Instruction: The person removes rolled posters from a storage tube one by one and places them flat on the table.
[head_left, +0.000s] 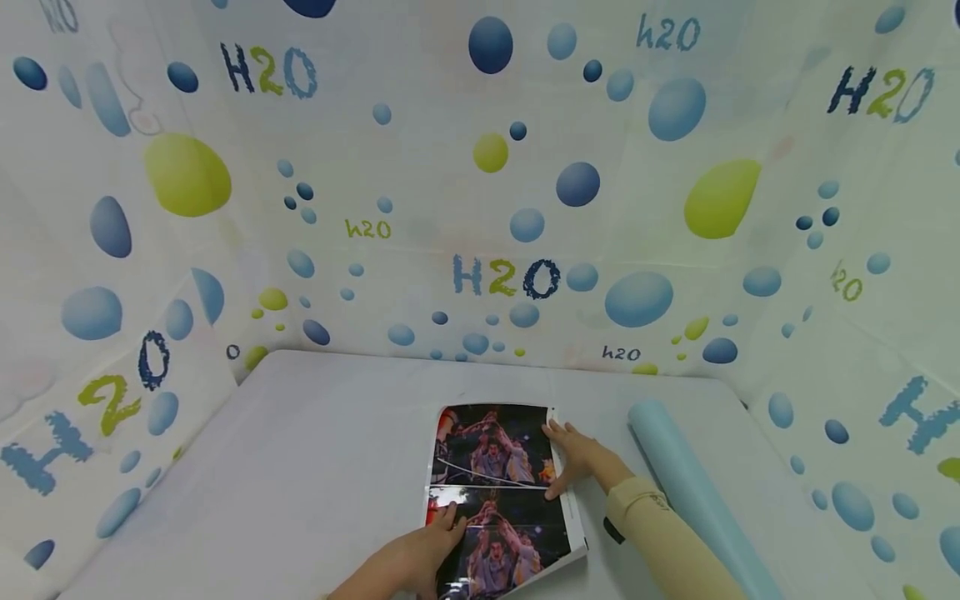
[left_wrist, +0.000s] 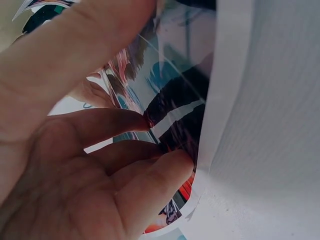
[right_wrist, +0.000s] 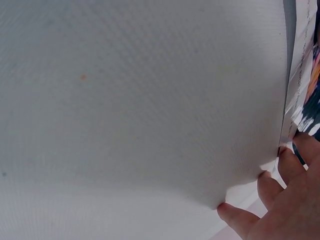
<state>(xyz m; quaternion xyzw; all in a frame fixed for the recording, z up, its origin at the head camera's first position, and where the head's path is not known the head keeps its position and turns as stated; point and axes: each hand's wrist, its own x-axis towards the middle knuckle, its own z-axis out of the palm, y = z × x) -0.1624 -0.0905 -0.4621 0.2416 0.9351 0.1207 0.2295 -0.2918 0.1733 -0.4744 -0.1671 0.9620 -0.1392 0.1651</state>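
Observation:
A glossy printed sheet (head_left: 501, 492) with two near-identical photos, one above the other, and a white border lies on the white table. My left hand (head_left: 423, 550) rests on its lower left part; in the left wrist view the fingertips (left_wrist: 182, 162) touch the shiny surface. At the sheet's right edge, my right hand (head_left: 583, 457) lies with fingers spread, its tips on the photos and border. The right wrist view shows several fingers (right_wrist: 272, 190) of that hand touching down by the white edge of the sheet (right_wrist: 300, 75). The sheet's lower right corner stands slightly off the table.
A light blue roll (head_left: 697, 492) lies along the table's right side, beside my right forearm. The white tabletop (head_left: 315, 467) ends at a patterned backdrop (head_left: 420, 283) behind and on both sides. A small black item (head_left: 613, 530) shows beneath my right wrist.

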